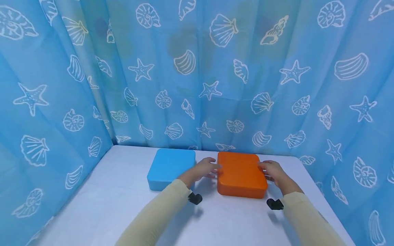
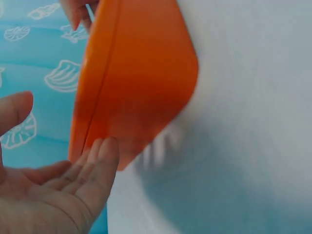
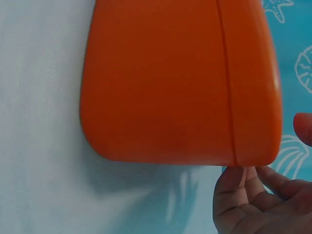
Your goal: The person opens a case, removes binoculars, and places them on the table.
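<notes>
An orange box (image 1: 238, 172) with rounded corners sits on the white table, right of centre. A seam near its top, seen in both wrist views, marks off a lid. My left hand (image 1: 204, 168) is at the box's left side. In the left wrist view its extended fingers (image 2: 100, 158) touch that side, with the thumb held apart. On the opposite side is my right hand (image 1: 275, 172). The right wrist view has its fingertips (image 3: 248, 178) against the box's edge near the lid and its thumb apart from the box. The box's contents are hidden.
A light blue box (image 1: 170, 167) of similar shape stands left of the orange one, partly behind my left forearm. The white table (image 1: 101, 201) meets a blue shell-patterned curtain (image 1: 197, 75) at the back. Curtain also hangs along both sides.
</notes>
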`<state>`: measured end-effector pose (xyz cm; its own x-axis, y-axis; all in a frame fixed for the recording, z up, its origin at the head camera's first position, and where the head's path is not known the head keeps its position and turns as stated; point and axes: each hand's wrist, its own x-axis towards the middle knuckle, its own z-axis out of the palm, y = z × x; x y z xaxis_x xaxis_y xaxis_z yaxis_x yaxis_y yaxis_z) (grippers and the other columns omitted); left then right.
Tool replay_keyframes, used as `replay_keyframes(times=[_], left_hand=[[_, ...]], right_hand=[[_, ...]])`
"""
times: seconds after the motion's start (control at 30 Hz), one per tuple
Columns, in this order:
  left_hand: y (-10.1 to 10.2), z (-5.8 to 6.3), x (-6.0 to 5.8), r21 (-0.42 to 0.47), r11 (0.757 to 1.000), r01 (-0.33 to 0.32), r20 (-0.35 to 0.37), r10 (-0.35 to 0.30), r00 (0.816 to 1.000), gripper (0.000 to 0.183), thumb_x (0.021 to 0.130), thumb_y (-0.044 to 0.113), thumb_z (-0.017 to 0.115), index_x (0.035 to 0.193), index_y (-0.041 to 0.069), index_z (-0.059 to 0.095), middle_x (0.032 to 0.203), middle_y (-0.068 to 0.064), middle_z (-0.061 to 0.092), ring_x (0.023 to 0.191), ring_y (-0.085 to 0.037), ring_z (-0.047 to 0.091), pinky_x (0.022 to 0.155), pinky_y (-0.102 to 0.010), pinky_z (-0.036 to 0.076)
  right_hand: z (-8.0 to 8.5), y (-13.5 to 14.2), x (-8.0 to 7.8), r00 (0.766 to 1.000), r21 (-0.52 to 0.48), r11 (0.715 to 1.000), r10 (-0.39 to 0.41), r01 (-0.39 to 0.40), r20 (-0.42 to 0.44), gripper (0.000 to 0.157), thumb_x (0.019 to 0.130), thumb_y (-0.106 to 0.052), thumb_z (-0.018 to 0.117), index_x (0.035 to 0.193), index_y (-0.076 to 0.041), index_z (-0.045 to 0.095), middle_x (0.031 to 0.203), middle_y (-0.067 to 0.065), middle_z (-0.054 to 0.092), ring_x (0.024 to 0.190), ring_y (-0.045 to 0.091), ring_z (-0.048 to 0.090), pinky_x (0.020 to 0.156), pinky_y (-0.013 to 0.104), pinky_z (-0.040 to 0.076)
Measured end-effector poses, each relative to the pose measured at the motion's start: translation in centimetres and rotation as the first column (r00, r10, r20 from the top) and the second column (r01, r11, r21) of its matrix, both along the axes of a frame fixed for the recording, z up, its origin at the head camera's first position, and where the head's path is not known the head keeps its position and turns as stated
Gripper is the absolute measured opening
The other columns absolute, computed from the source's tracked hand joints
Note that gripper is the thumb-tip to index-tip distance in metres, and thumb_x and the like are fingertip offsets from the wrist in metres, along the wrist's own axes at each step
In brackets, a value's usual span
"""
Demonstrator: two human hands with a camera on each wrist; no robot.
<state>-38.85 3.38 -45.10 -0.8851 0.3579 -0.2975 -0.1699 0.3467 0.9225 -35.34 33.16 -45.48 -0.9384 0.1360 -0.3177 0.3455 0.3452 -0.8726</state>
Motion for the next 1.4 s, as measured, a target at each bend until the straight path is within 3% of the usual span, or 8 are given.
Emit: replay_keyframes(times=[0.17, 0.4, 0.67, 0.8, 1.13, 1.4], left_hand=[[0.0, 0.7, -0.4, 0.081, 0.994, -0.069, 0.095, 0.062, 0.994, 0.049, 0.095, 0.021, 0.064, 0.133, -0.004, 0.045, 0.112, -0.015, 0.061, 0.102, -0.029, 0.063, 0.085, -0.042, 0.054], [-0.2, 1.1, -0.9, 0.208, 0.972, -0.108, 0.174, 0.072, 0.982, 0.026, 0.098, 0.015, 0.055, 0.118, -0.003, 0.06, 0.105, -0.012, 0.065, 0.097, -0.028, 0.065, 0.087, -0.042, 0.054], [-0.5, 2.0, -1.1, 0.283, 0.941, -0.184, 0.288, 0.1, 0.952, 0.04, 0.102, 0.013, 0.048, 0.138, -0.004, 0.047, 0.112, -0.019, 0.064, 0.099, -0.031, 0.065, 0.09, -0.046, 0.052], [-0.6, 2.2, -1.1, 0.29, 0.937, -0.196, 0.327, 0.096, 0.94, 0.044, 0.101, 0.013, 0.048, 0.141, -0.004, 0.042, 0.112, -0.022, 0.064, 0.102, -0.033, 0.065, 0.091, -0.047, 0.051], [-0.3, 2.9, -0.8, 0.251, 0.945, -0.212, 0.348, 0.116, 0.93, 0.044, 0.098, 0.009, 0.053, 0.138, -0.005, 0.042, 0.107, -0.023, 0.065, 0.1, -0.034, 0.065, 0.089, -0.049, 0.052], [-0.4, 2.6, -0.8, 0.219, 0.95, -0.224, 0.324, 0.146, 0.935, 0.021, 0.093, -0.003, 0.054, 0.113, -0.008, 0.057, 0.1, -0.019, 0.069, 0.094, -0.029, 0.068, 0.088, -0.048, 0.052]], right_hand=[[0.9, -0.4, 0.2, 1.0, -0.045, 0.999, 0.003, -0.002, 0.019, 0.073, 0.1, -0.04, 0.05, 0.151, 0.003, 0.019, 0.149, 0.024, 0.032, 0.131, 0.042, 0.035, 0.107, 0.053, 0.034], [1.6, -0.2, 0.3, 0.998, -0.11, 0.993, -0.03, 0.036, 0.055, 0.074, 0.1, -0.04, 0.05, 0.153, 0.0, 0.016, 0.15, 0.023, 0.029, 0.132, 0.04, 0.036, 0.105, 0.048, 0.038], [2.0, 0.2, 0.4, 0.992, -0.169, 0.981, -0.075, 0.092, 0.106, 0.076, 0.098, -0.04, 0.054, 0.154, -0.003, 0.017, 0.146, 0.023, 0.036, 0.124, 0.036, 0.045, 0.095, 0.042, 0.049], [2.2, 0.4, 0.5, 0.989, -0.182, 0.979, -0.076, 0.098, 0.124, 0.077, 0.097, -0.042, 0.056, 0.153, -0.004, 0.019, 0.143, 0.023, 0.038, 0.119, 0.034, 0.049, 0.091, 0.04, 0.051], [2.5, 1.0, 0.6, 0.99, -0.197, 0.977, -0.063, 0.087, 0.128, 0.069, 0.099, -0.034, 0.055, 0.151, -0.002, 0.025, 0.139, 0.025, 0.044, 0.105, 0.029, 0.06, 0.086, 0.035, 0.054], [2.8, 0.8, 0.3, 0.991, -0.163, 0.983, -0.065, 0.084, 0.121, 0.066, 0.098, -0.03, 0.058, 0.148, 0.002, 0.029, 0.133, 0.024, 0.052, 0.095, 0.024, 0.065, 0.086, 0.031, 0.053]])
